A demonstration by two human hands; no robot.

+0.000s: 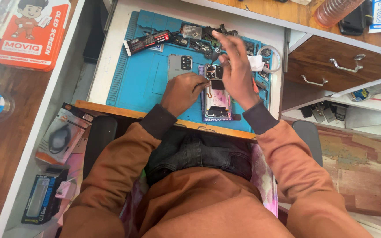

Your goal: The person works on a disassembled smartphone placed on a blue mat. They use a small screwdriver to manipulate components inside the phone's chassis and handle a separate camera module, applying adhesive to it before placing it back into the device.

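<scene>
Phone (217, 99), opened up with its back off and its insides showing, lies on the blue work mat (142, 83) near the front edge of the desk (106, 57), right in front of the person. Left hand (182, 90) sits at the phone's left side, fingers curled in and pressing against its edge, steadying it. Right hand (236, 70) is up over the top end of the phone, thumb and forefinger pinched on a thin dark-handled screwdriver (216, 53), the other fingers fanned upward; the tip points down toward the camera area of the phone, though whether it touches is too small to tell. Just left of the phone, a grey back cover (180, 65) with a camera cut-out rests flat on the mat. Farther up the mat lies a black tube with a red band (146, 42), and beside it a scatter of small dark parts (199, 39) along the top edge. A roll of clear tape (272, 57) sits at the mat's right end. To the right, a wooden drawer (340, 64) with metal handles; to the far left, a red box (34, 33) on a wooden surface.
</scene>
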